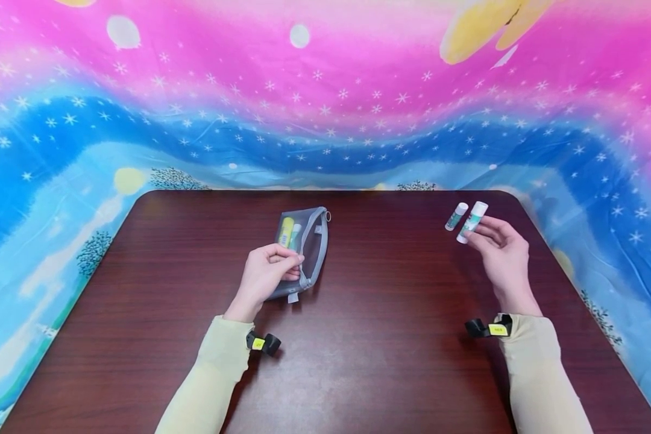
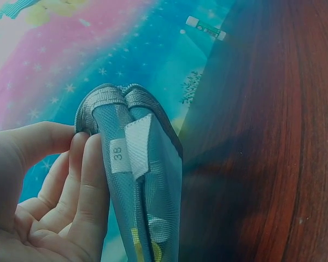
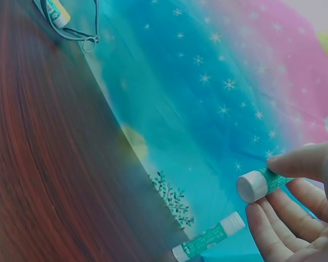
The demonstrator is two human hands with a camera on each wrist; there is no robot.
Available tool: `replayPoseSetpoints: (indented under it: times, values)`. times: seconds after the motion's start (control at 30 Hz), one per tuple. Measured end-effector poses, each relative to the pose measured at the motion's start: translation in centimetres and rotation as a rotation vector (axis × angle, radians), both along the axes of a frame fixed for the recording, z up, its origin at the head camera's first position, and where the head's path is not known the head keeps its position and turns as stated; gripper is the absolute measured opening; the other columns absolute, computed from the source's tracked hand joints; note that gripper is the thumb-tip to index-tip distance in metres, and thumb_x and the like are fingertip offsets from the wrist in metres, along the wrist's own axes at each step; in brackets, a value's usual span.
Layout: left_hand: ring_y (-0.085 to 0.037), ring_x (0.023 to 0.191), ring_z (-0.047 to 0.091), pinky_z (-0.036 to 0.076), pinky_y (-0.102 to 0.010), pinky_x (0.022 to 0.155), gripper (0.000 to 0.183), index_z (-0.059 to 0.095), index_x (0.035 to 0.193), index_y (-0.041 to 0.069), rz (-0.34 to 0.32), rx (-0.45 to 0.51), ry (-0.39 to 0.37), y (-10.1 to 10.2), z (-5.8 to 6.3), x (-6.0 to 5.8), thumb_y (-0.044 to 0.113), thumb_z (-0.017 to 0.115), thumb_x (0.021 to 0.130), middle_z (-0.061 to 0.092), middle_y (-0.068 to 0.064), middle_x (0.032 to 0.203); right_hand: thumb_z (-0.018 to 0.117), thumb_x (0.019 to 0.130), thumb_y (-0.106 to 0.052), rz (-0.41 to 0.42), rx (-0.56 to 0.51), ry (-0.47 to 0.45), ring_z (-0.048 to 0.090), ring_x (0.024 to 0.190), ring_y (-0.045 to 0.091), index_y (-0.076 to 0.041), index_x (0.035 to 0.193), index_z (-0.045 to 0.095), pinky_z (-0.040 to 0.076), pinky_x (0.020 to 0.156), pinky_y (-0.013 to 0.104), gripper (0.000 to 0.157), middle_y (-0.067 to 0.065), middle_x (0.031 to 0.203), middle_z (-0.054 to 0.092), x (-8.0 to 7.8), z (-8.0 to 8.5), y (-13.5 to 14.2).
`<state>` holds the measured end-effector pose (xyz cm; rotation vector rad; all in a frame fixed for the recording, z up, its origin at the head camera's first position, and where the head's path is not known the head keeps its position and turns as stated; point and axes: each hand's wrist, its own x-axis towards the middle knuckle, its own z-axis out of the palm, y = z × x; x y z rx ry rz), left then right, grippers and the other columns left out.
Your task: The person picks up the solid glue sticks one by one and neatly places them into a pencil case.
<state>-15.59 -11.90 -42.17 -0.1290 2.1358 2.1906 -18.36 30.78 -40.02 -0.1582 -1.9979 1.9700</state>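
Observation:
My left hand (image 1: pixel 268 271) pinches the zippered edge of a grey mesh pouch (image 1: pixel 316 253), whose mouth gapes to the right. Through the mesh show a yellow tube (image 1: pixel 286 231) and a green-and-white glue stick (image 1: pixel 295 235) lying inside. In the left wrist view, thumb and fingers grip the pouch's zipper band (image 2: pixel 106 98) beside a white tag marked 38. On the right, my right hand (image 1: pixel 506 256) holds a white-capped green glue stick (image 1: pixel 472 223) between thumb and fingers, tilted. A second, similar glue stick (image 1: pixel 456 217) stands just left of it.
The dark red-brown wooden table (image 1: pixel 390 337) has rounded far corners. A colourful printed cloth (image 1: pixel 325 108) with snowflakes hangs behind it and along both sides. Each wrist wears a black camera mount (image 1: pixel 264 343) with a yellow label.

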Motion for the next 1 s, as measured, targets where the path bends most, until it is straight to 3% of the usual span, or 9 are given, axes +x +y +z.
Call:
replayPoseSetpoints:
  times: [0.47,1.0]
  values:
    - [-0.022,0.067,0.071,0.063,-0.034,0.069,0.018,0.072,0.097,-0.005,0.001,-0.005,-0.001,0.0,-0.1,0.0,0.007,0.081,0.087,0.073,-0.018,0.082,0.077,0.088,0.003,0.089,-0.009,0.025,0.068,0.094,0.011,-0.001,0.125,0.066,0.056,0.08,0.017,0.038,0.002,0.105,0.072,-0.4,0.3,-2.1]
    - [-0.021,0.068,0.071,0.063,-0.033,0.07,0.02,0.072,0.099,-0.005,-0.004,-0.011,-0.006,0.0,0.0,0.0,0.009,0.082,0.088,0.074,-0.018,0.085,0.078,0.089,-0.001,0.132,0.082,0.016,0.066,0.097,0.012,-0.003,0.124,0.067,0.056,0.081,0.016,0.037,-0.002,0.105,0.072,-0.8,0.3,-4.6]
